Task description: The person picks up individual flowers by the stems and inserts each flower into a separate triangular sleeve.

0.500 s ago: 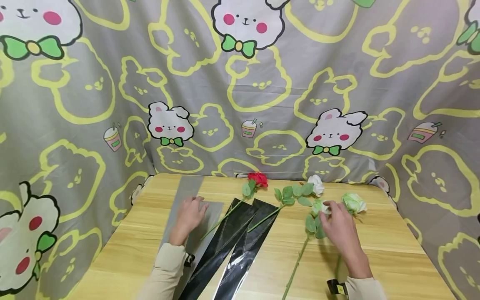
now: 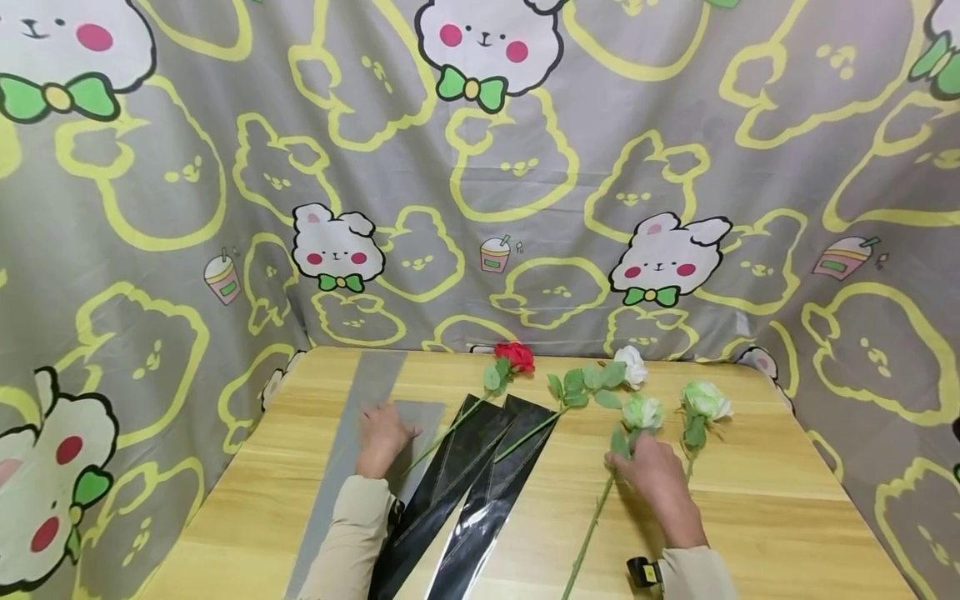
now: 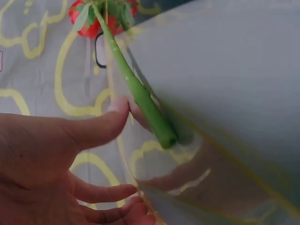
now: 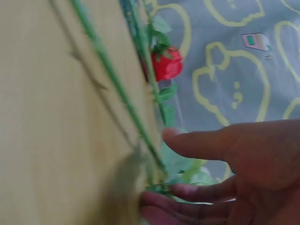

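My left hand [image 2: 384, 435] rests over the grey sheet [image 2: 322, 508], its thumb spread to the right. In the left wrist view its thumb [image 3: 117, 110] and fingertips lie at a sheet edge, just beside the cut end of a green stem [image 3: 140, 93]. That stem belongs to the red rose [image 2: 514, 357] at the back. On the right, my right hand [image 2: 651, 475] is at the leaves below a pale green rose [image 2: 642, 412]. The right wrist view shows its thumb apart from its fingers, the fingers near the stem [image 4: 117, 89] and leaves; contact is unclear.
Two black wrapping strips [image 2: 442, 492] lie slanted mid-table, the red and white roses' stems crossing them. The white rose [image 2: 630, 367] lies at the back, another pale green rose [image 2: 705, 402] further right. A patterned curtain [image 2: 480, 167] surrounds the wooden table [image 2: 780, 500].
My right hand has moved down and left, from the pale green bloom to its leaves. My left hand has shifted slightly right and toward me, its thumb now spread out.
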Tool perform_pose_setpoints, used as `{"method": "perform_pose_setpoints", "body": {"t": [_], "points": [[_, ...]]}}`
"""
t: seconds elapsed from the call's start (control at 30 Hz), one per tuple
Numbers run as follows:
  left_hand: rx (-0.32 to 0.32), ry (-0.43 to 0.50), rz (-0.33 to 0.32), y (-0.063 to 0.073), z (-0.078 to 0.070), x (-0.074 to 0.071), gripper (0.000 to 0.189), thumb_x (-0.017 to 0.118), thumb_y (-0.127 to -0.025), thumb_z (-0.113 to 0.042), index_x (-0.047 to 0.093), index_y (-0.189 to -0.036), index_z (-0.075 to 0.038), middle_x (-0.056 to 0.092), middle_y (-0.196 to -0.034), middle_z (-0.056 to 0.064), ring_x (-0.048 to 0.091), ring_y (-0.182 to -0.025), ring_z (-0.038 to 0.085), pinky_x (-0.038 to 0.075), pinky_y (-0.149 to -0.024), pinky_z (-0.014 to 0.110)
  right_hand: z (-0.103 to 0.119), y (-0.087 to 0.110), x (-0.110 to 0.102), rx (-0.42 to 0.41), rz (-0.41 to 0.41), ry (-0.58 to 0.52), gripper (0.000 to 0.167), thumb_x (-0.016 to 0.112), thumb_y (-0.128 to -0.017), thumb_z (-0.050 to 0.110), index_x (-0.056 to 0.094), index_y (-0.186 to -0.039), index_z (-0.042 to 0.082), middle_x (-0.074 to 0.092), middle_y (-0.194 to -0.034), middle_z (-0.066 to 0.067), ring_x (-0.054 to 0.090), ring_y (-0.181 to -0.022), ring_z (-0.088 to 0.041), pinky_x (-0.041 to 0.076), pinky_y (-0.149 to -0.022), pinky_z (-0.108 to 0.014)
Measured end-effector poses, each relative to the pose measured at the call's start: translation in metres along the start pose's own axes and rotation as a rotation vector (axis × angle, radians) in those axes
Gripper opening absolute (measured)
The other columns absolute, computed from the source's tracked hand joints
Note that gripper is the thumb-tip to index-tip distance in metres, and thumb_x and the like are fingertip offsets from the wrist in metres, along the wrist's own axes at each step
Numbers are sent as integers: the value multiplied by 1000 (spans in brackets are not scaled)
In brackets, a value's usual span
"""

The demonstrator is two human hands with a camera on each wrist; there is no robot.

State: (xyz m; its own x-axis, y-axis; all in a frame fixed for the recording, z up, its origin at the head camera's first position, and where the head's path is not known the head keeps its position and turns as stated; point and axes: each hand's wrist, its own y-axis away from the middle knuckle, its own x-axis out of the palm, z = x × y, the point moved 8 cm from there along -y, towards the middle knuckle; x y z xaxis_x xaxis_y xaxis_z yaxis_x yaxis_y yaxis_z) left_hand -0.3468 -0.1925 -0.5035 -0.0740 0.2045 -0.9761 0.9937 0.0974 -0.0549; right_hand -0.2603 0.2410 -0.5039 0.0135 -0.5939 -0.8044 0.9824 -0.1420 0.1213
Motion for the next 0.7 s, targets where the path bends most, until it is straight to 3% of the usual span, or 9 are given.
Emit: {"method": "perform_pose_setpoints", "body": {"t": [0.17,0.27,0.4,0.53,0.7], "points": [[-43,77,23,-4,2,3,58,84,-87,-31,64,-107,20,62,-106,35,55,-106,53,49,-89,56,-3,-5,1,9,-62,19,56,80,-90,31,47,-109,-10,59,-81,-24,61,-70,-37,50,-58,-49],[-54,142,27,-4,6,5,42,80,-92,-22,66,-104,15,63,-105,34,54,-108,54,51,-85,56,0,-7,4,3,-79,21,61,82,-88,27,43,-112,-13,60,-84,-29,64,-72,-43,51,-61,-53],[-41,290,-10,-1,13,-1,28,69,-97,-11,61,-111,12,65,-101,33,62,-96,50,54,-73,55,1,-8,8,0,-72,15,51,79,-88,17,43,-112,-12,61,-81,-28,62,-69,-40,49,-58,-49],[-41,491,-81,-5,21,-15,34,67,-97,-8,51,-124,6,66,-103,33,67,-84,44,54,-66,52,-1,-7,6,-1,-86,-1,45,72,-88,9,46,-120,-11,63,-85,-29,62,-72,-40,49,-60,-48],[-53,615,-294,-13,29,-49,43,72,-94,-9,53,-130,4,67,-104,34,67,-86,46,53,-70,55,-7,-9,-2,13,-91,-24,47,73,-88,8,50,-126,-9,65,-96,-31,64,-85,-45,51,-67,-51]]}}
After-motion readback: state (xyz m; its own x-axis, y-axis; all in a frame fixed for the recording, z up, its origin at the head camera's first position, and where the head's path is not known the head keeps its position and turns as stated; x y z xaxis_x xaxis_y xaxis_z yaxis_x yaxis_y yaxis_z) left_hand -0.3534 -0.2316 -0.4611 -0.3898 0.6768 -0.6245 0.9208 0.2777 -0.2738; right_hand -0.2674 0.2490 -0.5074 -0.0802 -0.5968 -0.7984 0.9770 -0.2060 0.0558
